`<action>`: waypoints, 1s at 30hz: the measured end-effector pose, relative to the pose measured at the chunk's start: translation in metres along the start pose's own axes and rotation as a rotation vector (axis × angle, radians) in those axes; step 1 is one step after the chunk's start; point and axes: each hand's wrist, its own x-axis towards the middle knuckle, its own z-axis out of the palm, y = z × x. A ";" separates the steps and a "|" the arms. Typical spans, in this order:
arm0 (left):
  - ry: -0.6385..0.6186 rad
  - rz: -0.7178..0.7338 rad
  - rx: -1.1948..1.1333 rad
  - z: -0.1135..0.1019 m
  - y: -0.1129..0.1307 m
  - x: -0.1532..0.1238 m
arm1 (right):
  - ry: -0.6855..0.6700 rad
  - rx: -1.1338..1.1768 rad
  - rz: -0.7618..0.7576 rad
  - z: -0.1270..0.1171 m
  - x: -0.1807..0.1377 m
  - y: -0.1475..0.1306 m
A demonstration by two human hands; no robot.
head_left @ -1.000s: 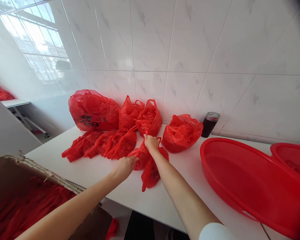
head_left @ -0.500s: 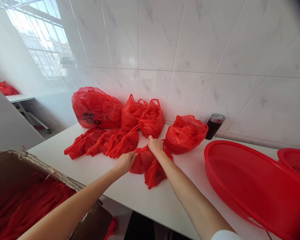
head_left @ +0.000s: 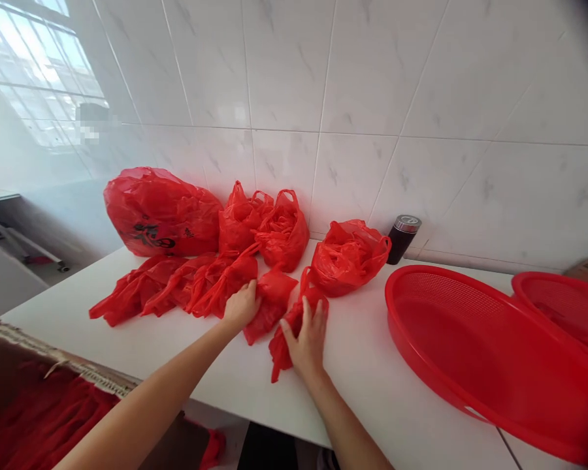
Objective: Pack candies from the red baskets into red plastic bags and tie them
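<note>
Right hand (head_left: 308, 336) has moved onto the small bag (head_left: 280, 350) at six o'clock, grip spread; left hand (head_left: 242, 305) touches the neighbouring bag (head_left: 270, 301), pinch unclear. Cardboard box (head_left: 179, 445) at eight o'clock holds red material (head_left: 39, 418).

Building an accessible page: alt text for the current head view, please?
A person's left hand is at one small red bag and the right hand rests on another bag on a white table. More red bags sit behind, with a red basket to the right.

Glossy grey-veined wall tiles (head_left: 367, 72) behind a white table (head_left: 367, 372), bright window reflection (head_left: 42, 68) upper left.
</note>
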 end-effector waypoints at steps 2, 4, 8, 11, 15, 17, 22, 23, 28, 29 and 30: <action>0.019 -0.053 0.013 -0.003 -0.004 0.007 | -0.102 0.023 -0.019 0.021 0.001 -0.008; 0.034 -0.078 0.021 -0.009 -0.005 0.010 | -0.175 0.042 -0.046 0.040 0.017 -0.021; 0.062 -0.066 0.031 -0.023 -0.004 0.000 | -0.285 0.081 -0.103 0.052 0.057 -0.034; 0.080 -0.005 0.020 -0.035 -0.009 -0.014 | -0.232 0.121 -0.170 0.037 0.057 -0.024; 0.089 -0.019 -0.030 -0.064 -0.044 -0.023 | -0.113 0.173 -0.230 0.012 0.021 0.014; 0.137 -0.122 -0.051 -0.085 -0.079 -0.021 | -0.089 0.207 -0.242 0.005 0.007 0.032; 0.295 -0.501 -0.046 -0.133 -0.187 -0.017 | -0.133 0.202 -0.223 -0.001 -0.003 0.045; 0.299 -0.556 -0.048 -0.138 -0.205 -0.017 | -0.144 0.189 -0.220 -0.001 -0.003 0.045; 0.271 -0.655 -0.052 -0.128 -0.245 -0.003 | -0.187 0.129 -0.205 -0.001 -0.001 0.043; 0.261 -0.660 -0.048 -0.121 -0.245 0.004 | -0.194 0.117 -0.202 -0.001 -0.001 0.043; 0.248 -0.666 -0.042 -0.114 -0.244 0.010 | -0.203 0.104 -0.197 -0.001 -0.001 0.044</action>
